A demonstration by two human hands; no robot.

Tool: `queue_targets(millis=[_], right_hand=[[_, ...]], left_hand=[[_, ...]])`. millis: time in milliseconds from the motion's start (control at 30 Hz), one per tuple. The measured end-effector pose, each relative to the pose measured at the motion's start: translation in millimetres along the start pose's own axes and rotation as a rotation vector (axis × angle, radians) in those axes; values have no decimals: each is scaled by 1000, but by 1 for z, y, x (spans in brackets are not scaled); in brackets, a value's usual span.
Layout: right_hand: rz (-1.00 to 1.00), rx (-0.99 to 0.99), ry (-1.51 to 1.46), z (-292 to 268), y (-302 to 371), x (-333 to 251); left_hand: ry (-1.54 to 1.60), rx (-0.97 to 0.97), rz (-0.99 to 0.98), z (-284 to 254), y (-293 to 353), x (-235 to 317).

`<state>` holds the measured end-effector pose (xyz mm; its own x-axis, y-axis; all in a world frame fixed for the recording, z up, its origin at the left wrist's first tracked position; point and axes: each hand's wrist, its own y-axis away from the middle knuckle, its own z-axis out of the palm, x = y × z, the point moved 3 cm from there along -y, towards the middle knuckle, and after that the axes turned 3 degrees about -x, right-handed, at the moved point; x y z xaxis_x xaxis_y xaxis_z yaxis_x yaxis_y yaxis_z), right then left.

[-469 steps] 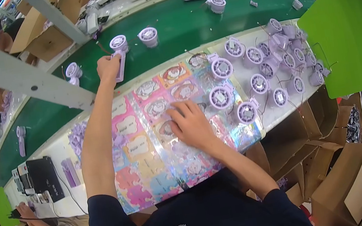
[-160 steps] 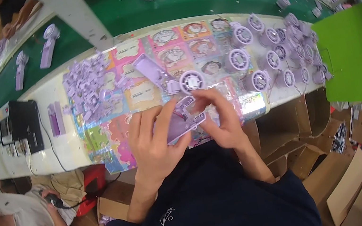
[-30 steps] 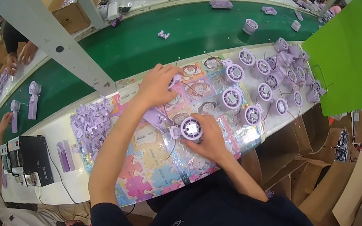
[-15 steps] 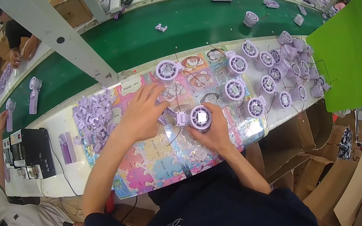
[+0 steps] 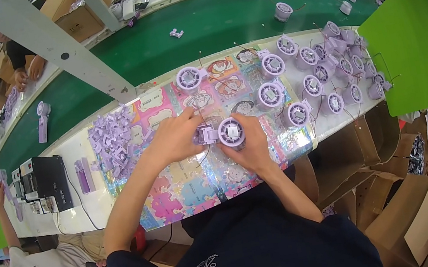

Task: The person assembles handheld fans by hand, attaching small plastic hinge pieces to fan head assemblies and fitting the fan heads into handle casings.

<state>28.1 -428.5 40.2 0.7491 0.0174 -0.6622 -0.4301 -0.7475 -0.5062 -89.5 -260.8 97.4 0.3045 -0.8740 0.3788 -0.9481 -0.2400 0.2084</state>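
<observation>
Head view, held fan (image 5: 231, 132), post (image 5: 64, 55) across belt (image 5: 208, 28)

Before us, a glossy multicoloured printed plastic sheet (image 5: 183, 186) lies on the long white counter (image 5: 102, 202). Above its middle, a round lilac plastic fan head (image 5: 231, 132) sits between our hands, the left hand (image 5: 175, 138) at its left, the right hand (image 5: 250, 145) around its right side. A second round lilac plastic fan head (image 5: 189, 79) stands behind it. On our right, more fan heads (image 5: 312, 86) cover sheet and counter; on our left lies a heap of small lilac plastic parts (image 5: 113, 142), then a black boxy machine (image 5: 48, 184). Behind runs the flat green conveyor belt (image 5: 219, 26).
</observation>
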Motion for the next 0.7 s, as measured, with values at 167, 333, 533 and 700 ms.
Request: queue_targets(millis=[167,333,533,700], right_hand=[[-30,15,20,-2,1,1],[-47,37,17,-3,2,0],[-44,53,31,-6,2,0],[-81,63,47,-6,3,0]], left_hand=[[67,-47,40,-2,-2,4],[218,-54,8,0,0,2],[266,-24,4,3,1,6],[406,37,-70,10,4,7]])
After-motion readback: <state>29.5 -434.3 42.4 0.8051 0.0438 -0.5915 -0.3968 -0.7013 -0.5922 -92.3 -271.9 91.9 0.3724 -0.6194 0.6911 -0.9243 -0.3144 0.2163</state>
